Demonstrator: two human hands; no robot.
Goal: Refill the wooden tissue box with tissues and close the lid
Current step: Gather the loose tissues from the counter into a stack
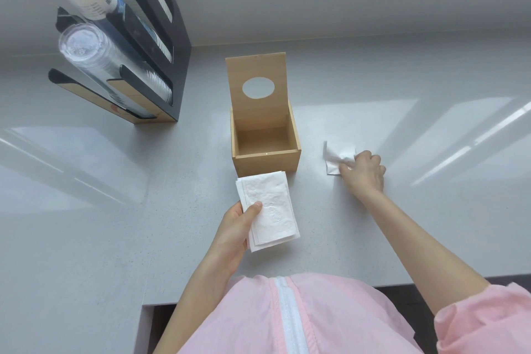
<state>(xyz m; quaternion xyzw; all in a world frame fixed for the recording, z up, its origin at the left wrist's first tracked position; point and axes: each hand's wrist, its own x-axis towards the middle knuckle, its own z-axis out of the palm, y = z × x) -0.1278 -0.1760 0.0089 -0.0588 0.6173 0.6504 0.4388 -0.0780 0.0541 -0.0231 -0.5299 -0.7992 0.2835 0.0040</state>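
You have one view only, from the camera on your head, wide-angled, looking forward and steeply down onto the grey counter [86, 210]. It sits close above your chest: your pink jacket [258, 319] fills the 6 o'clock edge, and both forearms run up from there. The wooden box [265, 162] stands near centre, the wall meets the counter toward 12 o'clock, and the cup rack [172, 46] leans in at 10 o'clock, bent by the lens.
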